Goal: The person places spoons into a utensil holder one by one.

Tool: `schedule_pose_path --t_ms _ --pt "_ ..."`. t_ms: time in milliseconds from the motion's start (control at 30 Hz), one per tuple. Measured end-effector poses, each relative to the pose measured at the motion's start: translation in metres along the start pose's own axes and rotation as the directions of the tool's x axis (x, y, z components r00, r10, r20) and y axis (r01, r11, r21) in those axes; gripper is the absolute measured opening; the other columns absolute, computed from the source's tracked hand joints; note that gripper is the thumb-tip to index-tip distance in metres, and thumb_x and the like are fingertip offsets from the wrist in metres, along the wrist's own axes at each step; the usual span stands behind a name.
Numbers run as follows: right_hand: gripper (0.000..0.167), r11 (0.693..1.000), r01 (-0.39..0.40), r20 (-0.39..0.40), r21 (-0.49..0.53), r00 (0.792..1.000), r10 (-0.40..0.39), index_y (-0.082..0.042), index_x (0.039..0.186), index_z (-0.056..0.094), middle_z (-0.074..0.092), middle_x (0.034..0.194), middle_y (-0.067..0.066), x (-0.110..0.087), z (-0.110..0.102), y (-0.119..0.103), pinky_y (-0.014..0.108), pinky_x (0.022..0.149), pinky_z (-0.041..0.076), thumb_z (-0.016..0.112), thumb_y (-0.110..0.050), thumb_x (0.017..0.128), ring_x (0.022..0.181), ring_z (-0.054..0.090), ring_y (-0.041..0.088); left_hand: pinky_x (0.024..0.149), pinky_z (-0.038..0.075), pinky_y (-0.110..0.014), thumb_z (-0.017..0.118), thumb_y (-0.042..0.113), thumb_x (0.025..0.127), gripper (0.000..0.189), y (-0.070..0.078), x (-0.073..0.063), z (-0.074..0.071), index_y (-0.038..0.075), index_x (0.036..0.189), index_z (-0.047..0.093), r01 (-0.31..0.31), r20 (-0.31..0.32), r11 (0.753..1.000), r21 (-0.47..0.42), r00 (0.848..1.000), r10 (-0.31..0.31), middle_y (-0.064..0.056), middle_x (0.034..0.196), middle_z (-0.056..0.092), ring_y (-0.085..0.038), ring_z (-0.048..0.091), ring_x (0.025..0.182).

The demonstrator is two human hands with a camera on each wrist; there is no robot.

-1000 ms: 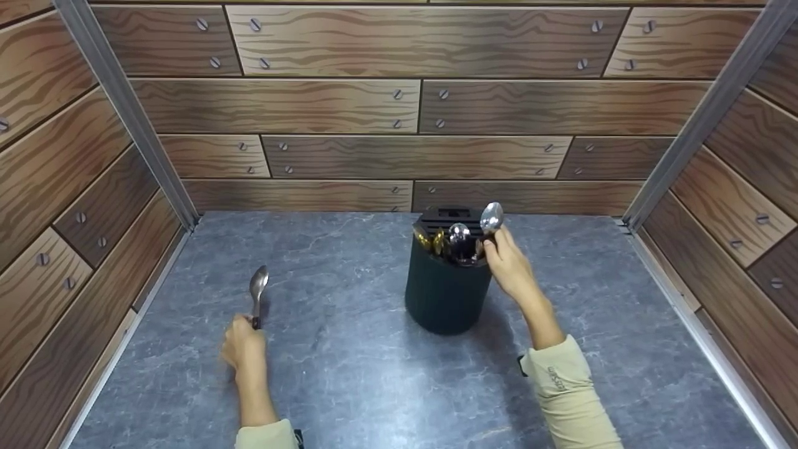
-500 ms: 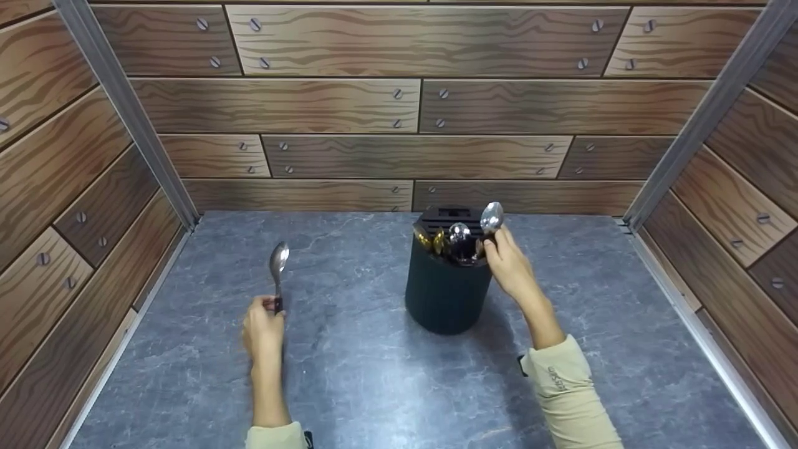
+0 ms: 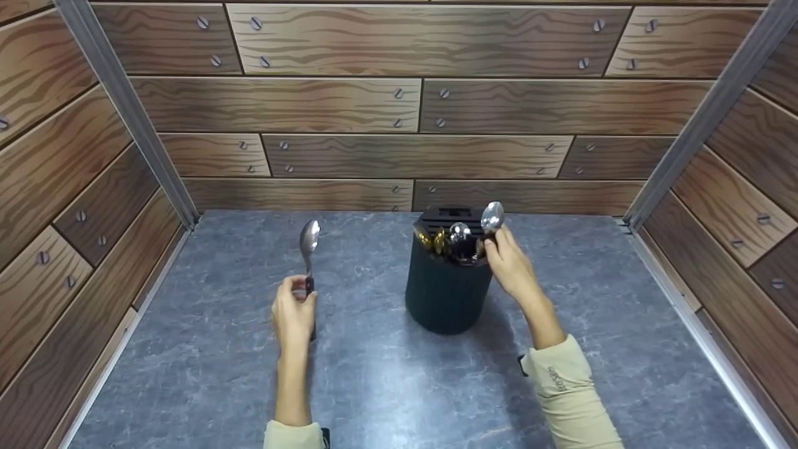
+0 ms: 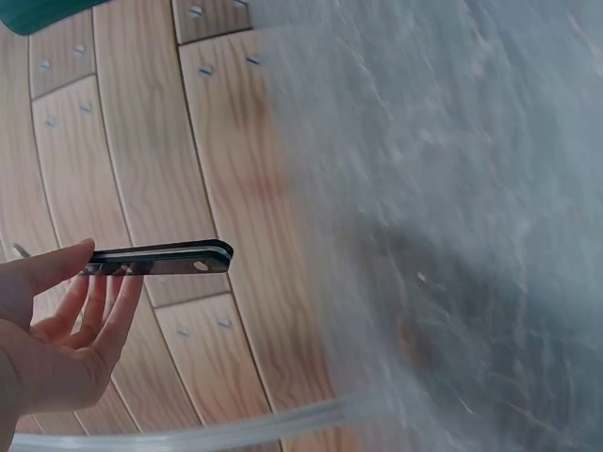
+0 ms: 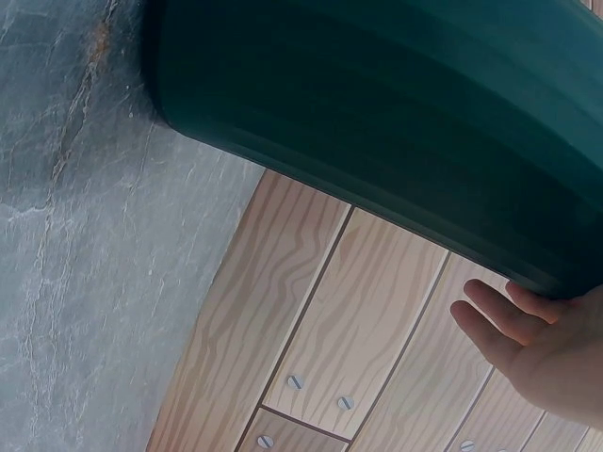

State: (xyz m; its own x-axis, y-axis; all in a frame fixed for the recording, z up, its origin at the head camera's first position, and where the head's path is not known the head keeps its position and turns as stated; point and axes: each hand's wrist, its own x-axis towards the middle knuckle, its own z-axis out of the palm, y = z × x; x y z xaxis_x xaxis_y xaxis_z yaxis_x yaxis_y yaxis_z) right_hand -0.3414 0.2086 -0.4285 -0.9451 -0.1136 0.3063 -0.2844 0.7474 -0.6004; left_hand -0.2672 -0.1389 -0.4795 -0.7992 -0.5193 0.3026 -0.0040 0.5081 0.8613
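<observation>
My left hand (image 3: pixel 294 312) pinches a spoon (image 3: pixel 310 238) by its dark riveted handle, bowl pointing away and up, left of the holder. In the left wrist view the handle's end (image 4: pixel 203 259) sticks out past the thumb and fingertips. A dark green cutlery holder (image 3: pixel 446 299) stands upright on the table, with gold and silver spoon heads showing at its top. My right hand (image 3: pixel 511 265) is at its right rim, thumb and finger pinching a silver spoon (image 3: pixel 492 216) just under the bowl. In the right wrist view the other fingers (image 5: pixel 485 334) extend beside the holder's wall; the pinch is hidden.
The grey marbled table (image 3: pixel 368 386) is bounded by wood-patterned panels (image 3: pixel 349 156) at the back and both sides. Metal posts (image 3: pixel 134 118) stand in the back corners. A slotted black section (image 3: pixel 454 215) forms the back of the holder's top.
My left hand has moved right and away from me, carrying the spoon toward the holder. My right hand, its spoon and the holder have stayed in place.
</observation>
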Motion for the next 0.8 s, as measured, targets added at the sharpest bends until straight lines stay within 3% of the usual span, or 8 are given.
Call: schedule_pose_path --t_ms 500,800 --pt "0.046 0.999 -0.034 0.023 0.008 0.999 0.033 0.003 0.136 0.035 0.024 0.145 0.021 0.0 0.0 -0.002 0.052 0.102 0.024 0.034 -0.022 0.097 0.129 0.027 0.038 0.073 0.046 -0.042 0.072 -0.003 0.074 0.028 0.028 -0.01 0.011 0.004 0.099 0.061 -0.116 -0.012 0.987 -0.11 0.993 0.115 -0.009 0.093 0.062 -0.024 0.062 0.081" --pt "0.046 0.999 -0.042 0.039 0.015 0.998 0.041 0.003 0.136 0.035 0.022 0.146 0.02 0.001 -0.001 -0.002 0.052 0.103 0.023 0.033 -0.023 0.098 0.131 0.025 0.037 0.066 0.053 -0.034 0.071 -0.006 0.074 0.028 0.044 -0.012 0.016 0.001 0.099 0.061 -0.244 -0.05 0.946 -0.213 0.97 0.239 -0.009 0.093 0.061 -0.022 0.062 0.08"
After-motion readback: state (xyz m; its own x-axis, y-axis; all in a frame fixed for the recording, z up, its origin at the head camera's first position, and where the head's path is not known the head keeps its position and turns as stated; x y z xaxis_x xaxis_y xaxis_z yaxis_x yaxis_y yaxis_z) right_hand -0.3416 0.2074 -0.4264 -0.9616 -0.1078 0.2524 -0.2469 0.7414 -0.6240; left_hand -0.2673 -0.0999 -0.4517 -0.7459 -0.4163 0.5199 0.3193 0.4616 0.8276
